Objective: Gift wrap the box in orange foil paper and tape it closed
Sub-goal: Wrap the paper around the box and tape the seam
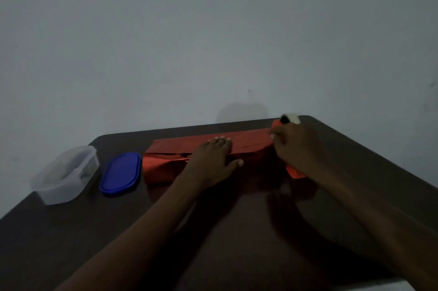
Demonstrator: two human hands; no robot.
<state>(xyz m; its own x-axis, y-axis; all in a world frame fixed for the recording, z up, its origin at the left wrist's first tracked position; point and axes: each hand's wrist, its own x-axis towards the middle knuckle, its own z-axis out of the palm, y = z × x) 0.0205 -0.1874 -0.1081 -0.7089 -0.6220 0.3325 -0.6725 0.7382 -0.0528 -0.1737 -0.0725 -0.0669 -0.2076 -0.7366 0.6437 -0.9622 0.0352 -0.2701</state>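
Left hand flat, fingers straight, pressing the orange foil paper over the box. Right hand curled at the foil's right end w/ a tape roll just beyond — can't tell what it grips.

Premises appear domestic: a plain room in a home, dimly lit. The evidence is as follows. A bare, pale painted wall fills the upper part of the view, carrying no fittings, signage or equipment. Against it stands a dark brown table with rounded corners and a glossy top, of household rather than industrial make. On its left portion sit a clear plastic food container and, just beside it, a separate blue oval lid, both ordinary kitchen storage items. Orange foil paper lies folded over a box across the table. A tape roll sits near the far edge.
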